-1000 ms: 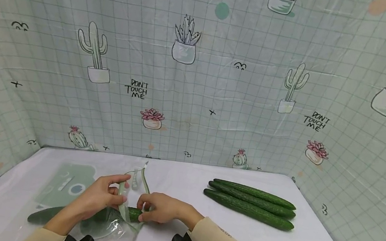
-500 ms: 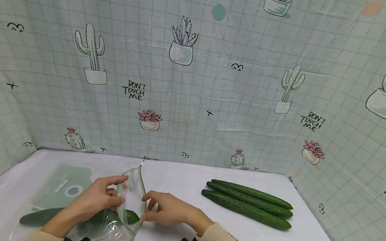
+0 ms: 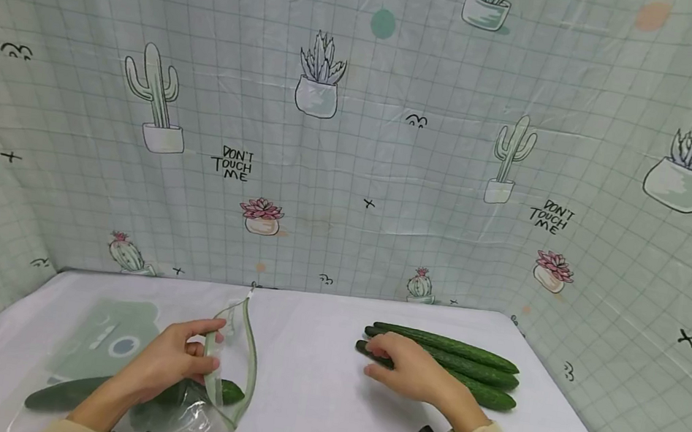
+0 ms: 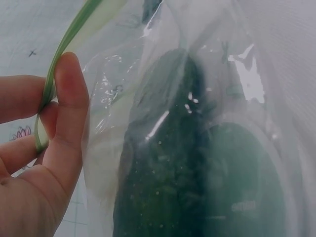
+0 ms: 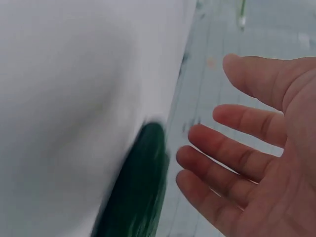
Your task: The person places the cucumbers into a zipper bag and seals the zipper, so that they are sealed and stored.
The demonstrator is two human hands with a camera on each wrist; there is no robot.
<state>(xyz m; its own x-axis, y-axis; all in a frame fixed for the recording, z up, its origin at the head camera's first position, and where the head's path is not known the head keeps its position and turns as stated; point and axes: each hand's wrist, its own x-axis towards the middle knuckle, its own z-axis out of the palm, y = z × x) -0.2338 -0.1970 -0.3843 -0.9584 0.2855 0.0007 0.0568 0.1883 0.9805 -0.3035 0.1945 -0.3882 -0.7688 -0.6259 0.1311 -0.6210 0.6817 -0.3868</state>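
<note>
My left hand [image 3: 176, 358] pinches the green-edged rim of a clear zip bag [image 3: 253, 358] between thumb and fingers, and the bag's mouth gapes toward the right. Inside the bag lies a cucumber [image 4: 158, 173], seen through the plastic in the left wrist view; its tip pokes out near the mouth in the head view. My right hand [image 3: 407, 368] hovers over the left ends of several cucumbers [image 3: 483, 375] lying side by side. In the right wrist view its fingers [image 5: 237, 153] are spread and relaxed, apart from a dark green cucumber [image 5: 136, 182].
A white-covered table [image 3: 306, 402] carries everything. The bag's printed pale green panel [image 3: 110, 338] lies flat at the left. Behind the table hangs a grid-patterned curtain [image 3: 355, 151] with cactus drawings, which also runs down both sides.
My right hand has let go of the cucumber tip at the bag's mouth and moved right to the row of cucumbers. My left hand keeps its pinch on the bag rim.
</note>
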